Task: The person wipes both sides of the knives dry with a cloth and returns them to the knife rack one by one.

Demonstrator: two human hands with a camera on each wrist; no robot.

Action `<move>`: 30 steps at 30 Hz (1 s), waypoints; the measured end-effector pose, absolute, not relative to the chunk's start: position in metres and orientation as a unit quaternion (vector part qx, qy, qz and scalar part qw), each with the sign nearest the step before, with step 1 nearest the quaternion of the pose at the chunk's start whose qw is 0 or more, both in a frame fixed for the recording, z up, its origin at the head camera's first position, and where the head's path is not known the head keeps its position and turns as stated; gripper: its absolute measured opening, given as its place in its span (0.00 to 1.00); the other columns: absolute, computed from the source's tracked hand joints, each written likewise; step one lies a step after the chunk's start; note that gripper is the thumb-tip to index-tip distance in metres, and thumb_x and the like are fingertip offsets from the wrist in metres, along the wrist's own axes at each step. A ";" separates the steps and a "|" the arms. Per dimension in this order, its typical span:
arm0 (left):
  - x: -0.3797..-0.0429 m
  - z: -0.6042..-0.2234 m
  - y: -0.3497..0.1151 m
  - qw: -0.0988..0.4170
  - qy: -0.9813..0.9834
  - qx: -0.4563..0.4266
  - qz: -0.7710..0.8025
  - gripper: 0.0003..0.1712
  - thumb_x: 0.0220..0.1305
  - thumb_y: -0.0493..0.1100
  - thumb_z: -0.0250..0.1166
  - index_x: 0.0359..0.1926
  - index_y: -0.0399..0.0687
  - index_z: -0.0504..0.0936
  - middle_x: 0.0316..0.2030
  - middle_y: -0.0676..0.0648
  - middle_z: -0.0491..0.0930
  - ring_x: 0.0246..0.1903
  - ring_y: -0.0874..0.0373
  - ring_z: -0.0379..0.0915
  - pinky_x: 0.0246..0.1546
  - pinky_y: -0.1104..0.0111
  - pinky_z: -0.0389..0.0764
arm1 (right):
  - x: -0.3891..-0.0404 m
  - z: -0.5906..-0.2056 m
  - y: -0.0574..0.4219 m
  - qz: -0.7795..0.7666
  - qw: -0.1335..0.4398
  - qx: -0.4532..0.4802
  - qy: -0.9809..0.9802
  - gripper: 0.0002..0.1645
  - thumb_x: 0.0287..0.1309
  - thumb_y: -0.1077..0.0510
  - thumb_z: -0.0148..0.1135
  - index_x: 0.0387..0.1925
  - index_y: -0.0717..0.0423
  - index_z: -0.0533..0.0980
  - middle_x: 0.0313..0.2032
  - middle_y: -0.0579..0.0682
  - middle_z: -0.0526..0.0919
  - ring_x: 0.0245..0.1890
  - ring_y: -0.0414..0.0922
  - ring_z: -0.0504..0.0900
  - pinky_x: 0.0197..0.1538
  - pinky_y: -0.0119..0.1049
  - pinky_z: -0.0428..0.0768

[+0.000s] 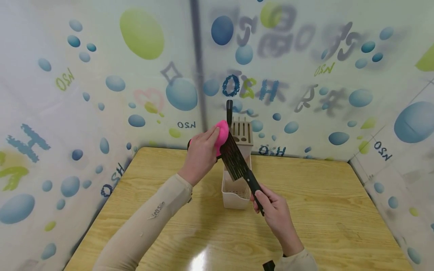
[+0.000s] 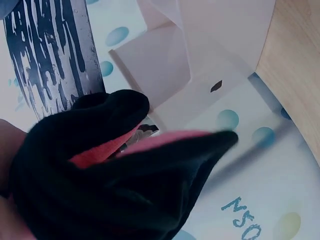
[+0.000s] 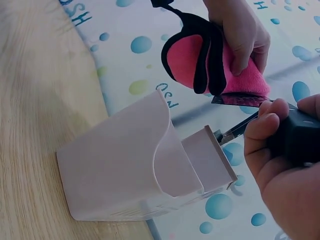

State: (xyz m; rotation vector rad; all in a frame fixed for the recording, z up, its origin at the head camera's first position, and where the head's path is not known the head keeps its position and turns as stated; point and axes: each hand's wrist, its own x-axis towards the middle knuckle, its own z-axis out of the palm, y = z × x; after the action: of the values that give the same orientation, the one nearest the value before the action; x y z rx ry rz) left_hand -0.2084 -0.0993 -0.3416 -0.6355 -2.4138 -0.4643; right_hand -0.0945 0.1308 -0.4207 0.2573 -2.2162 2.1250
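My left hand (image 1: 200,153) grips a folded pink and black cloth (image 1: 222,137) against the upper part of a broad knife blade (image 1: 234,158). The blade looks dark with streaky reflections. Lower right, my right hand (image 1: 276,210) holds the knife by its black riveted handle (image 1: 252,186), the blade slanting up and left. In the right wrist view, the cloth (image 3: 245,82) touches the blade (image 3: 237,100) close to the right-hand fingers. The left wrist view shows the cloth's black side (image 2: 100,185) large, with the streaked blade (image 2: 55,55) behind it.
Behind the knife, a white knife holder (image 1: 235,201) with a slotted top (image 1: 242,131) stands on the wooden table (image 1: 305,199). A black handle (image 1: 229,111) sticks up from it. A patterned sheet (image 1: 135,94) encloses the table's back and sides.
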 end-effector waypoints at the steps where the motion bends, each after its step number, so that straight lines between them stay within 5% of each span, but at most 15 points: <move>1: -0.208 -0.341 -0.099 0.294 -0.907 -0.240 -0.181 0.28 0.65 0.27 0.63 0.67 0.33 0.76 0.64 0.36 0.78 0.60 0.42 0.79 0.64 0.47 0.78 | -0.095 -0.421 0.131 0.689 0.028 0.081 -0.719 0.20 0.80 0.59 0.51 0.61 0.67 0.77 0.35 0.61 0.79 0.28 0.41 0.77 0.30 0.31 0.80; 21: -0.196 -0.339 -0.088 0.276 -0.907 -0.262 -0.179 0.28 0.65 0.27 0.65 0.67 0.31 0.76 0.64 0.35 0.78 0.62 0.43 0.78 0.59 0.55 0.82 | -0.095 -0.417 0.129 0.703 0.014 0.047 -0.710 0.20 0.80 0.57 0.50 0.60 0.66 0.78 0.39 0.66 0.78 0.30 0.43 0.78 0.32 0.32 0.81; 30: -0.198 -0.338 -0.089 0.282 -0.909 -0.262 -0.161 0.28 0.62 0.25 0.65 0.64 0.31 0.79 0.62 0.36 0.80 0.58 0.44 0.81 0.55 0.55 0.85 | -0.097 -0.417 0.130 0.700 0.013 0.055 -0.712 0.19 0.79 0.58 0.51 0.61 0.65 0.78 0.36 0.56 0.80 0.29 0.43 0.78 0.32 0.32 0.80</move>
State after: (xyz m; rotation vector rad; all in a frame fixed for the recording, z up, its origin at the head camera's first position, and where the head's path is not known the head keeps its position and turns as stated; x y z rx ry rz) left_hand -0.1976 -0.0892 -0.3376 -0.7017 -2.4349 -0.4321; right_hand -0.0971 0.1303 -0.4174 0.1719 -2.2180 2.1819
